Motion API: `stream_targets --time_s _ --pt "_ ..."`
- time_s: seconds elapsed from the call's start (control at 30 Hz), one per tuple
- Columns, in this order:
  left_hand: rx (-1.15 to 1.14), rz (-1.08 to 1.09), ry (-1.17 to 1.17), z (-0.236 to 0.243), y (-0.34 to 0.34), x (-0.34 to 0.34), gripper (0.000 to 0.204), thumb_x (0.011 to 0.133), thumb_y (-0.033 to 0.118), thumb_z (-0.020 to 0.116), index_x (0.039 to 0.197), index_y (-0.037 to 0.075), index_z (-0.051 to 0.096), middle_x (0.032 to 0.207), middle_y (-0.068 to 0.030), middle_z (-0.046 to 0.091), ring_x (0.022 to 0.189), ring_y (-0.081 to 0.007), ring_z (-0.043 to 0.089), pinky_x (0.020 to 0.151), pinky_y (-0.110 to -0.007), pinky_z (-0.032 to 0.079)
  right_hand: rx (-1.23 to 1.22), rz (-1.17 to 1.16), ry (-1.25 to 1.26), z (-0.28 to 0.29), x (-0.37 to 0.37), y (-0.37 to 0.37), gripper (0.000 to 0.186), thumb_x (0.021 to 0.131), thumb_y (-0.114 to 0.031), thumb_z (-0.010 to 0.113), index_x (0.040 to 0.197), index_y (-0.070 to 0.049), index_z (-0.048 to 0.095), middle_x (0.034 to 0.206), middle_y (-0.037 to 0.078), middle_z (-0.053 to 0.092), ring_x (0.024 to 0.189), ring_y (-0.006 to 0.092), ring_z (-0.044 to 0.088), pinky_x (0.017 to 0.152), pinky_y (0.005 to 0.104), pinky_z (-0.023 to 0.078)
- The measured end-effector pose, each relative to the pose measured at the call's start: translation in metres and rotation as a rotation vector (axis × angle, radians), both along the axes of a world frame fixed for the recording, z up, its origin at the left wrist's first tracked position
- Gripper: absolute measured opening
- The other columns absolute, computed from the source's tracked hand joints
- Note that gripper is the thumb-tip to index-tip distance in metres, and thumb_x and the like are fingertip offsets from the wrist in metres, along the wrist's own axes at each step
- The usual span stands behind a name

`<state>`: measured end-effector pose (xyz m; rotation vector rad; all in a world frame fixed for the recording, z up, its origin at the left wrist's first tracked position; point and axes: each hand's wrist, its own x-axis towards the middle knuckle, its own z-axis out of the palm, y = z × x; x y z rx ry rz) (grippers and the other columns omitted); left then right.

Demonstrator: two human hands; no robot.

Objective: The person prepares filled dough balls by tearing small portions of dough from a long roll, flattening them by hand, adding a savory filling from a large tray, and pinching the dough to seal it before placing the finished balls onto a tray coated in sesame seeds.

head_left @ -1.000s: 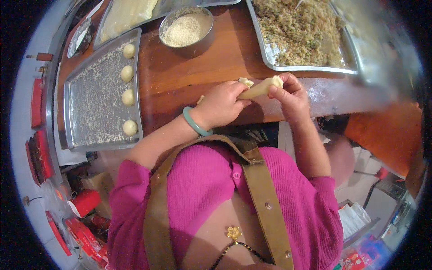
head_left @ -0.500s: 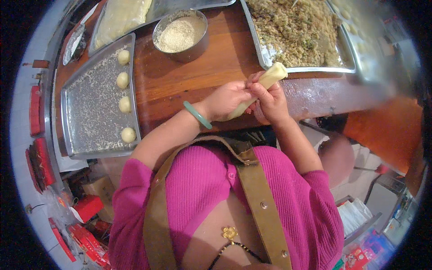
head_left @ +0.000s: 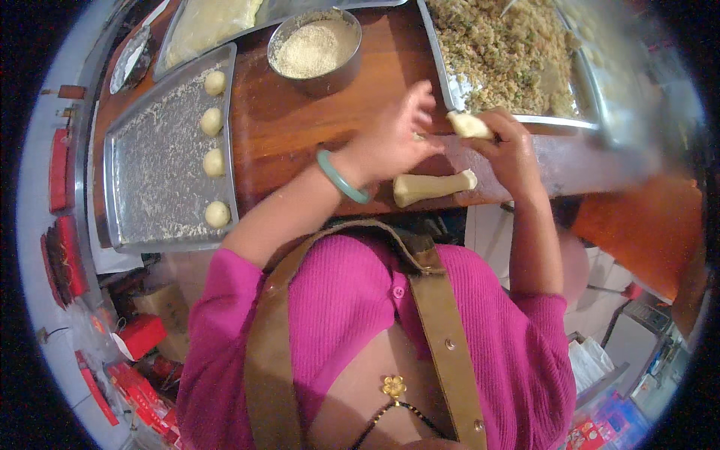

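Note:
A thick roll of pale dough (head_left: 433,187) lies by the table's front edge, below my left hand (head_left: 391,142). That hand, with a green bangle on its wrist, is raised with its fingers apart, slightly blurred, and holds nothing I can make out. My right hand (head_left: 514,154) pinches a small piece of dough (head_left: 470,126) between thumb and fingers, just short of the tray of crumbly brown filling (head_left: 510,60). Several round dough balls (head_left: 214,162) stand in a line along the right side of a metal tray (head_left: 157,165) sprinkled with seeds, on the left.
A metal bowl (head_left: 319,79) of pale sesame-like seeds sits at the back middle. Behind the left tray is another tray with a pale dough sheet (head_left: 214,30). A glossy, wet-looking strip (head_left: 559,165) runs along the table's front right.
My hands have drawn apart. A piece of dough has come off the roll into my right hand, which moved right. The rest of the roll now lies on the table, released by my left hand.

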<state>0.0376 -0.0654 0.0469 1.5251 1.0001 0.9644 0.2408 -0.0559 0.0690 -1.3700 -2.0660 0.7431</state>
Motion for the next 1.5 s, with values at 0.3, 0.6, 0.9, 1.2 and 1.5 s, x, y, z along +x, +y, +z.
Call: stream_targets --time_s 0.3,0.6,0.9,1.2,1.5 --pt "0.180 0.025 0.183 0.014 0.002 -0.035 0.033 0.073 0.012 0.067 0.102 0.001 0.055 0.094 -0.0077 0.059 0.085 -0.0155 0.057 0.076 -0.028 0.047 -0.308 -0.010 0.402 -0.018 -0.055 0.002 0.032 0.068 -0.011 0.071 0.093 -0.001 0.055 0.085 0.007 0.061 0.073 0.0151 0.058 0.066 0.0283 0.048" --pt "-0.404 0.090 -0.256 -0.002 -0.005 -0.051 0.025 0.086 0.009 0.052 0.109 0.003 0.051 0.091 -0.0082 0.061 0.076 -0.0138 0.060 0.062 -0.023 0.049 0.093 0.249 -0.228 -0.046 -0.053 -0.004 0.034 0.073 -0.015 0.064 0.105 -0.006 0.055 0.090 0.011 0.059 0.082 0.0280 0.058 0.071 0.0344 0.048" --pt "0.070 0.142 0.779 -0.022 -0.013 -0.066 0.030 0.074 0.014 0.061 0.100 0.000 0.053 0.096 -0.0208 0.055 0.090 -0.0356 0.053 0.078 -0.040 0.043 -0.422 -0.084 0.292 -0.044 -0.070 -0.001 0.016 0.076 -0.016 0.062 0.083 -0.001 0.060 0.082 0.014 0.061 0.074 0.0252 0.060 0.066 0.0339 0.047" --pt "0.101 0.042 0.905 -0.031 -0.013 -0.065 0.024 0.073 0.004 0.050 0.096 -0.001 0.055 0.091 -0.0220 0.057 0.090 -0.0386 0.052 0.079 -0.042 0.042 0.031 0.234 -0.097 -0.068 -0.116 0.019 0.014 0.069 -0.014 0.060 0.077 -0.003 0.060 0.081 0.017 0.057 0.078 0.0351 0.055 0.070 0.0433 0.044" --pt "0.600 0.068 1.179 -0.016 0.022 -0.039 0.050 0.078 0.016 0.048 0.124 0.000 0.037 0.131 -0.0192 0.034 0.119 -0.0339 0.035 0.094 -0.045 0.033 -0.399 -0.055 0.416 -0.029 -0.049 0.022 0.019 0.081 -0.008 0.059 0.098 0.000 0.059 0.083 0.002 0.060 0.070 0.0122 0.058 0.061 0.0225 0.047"
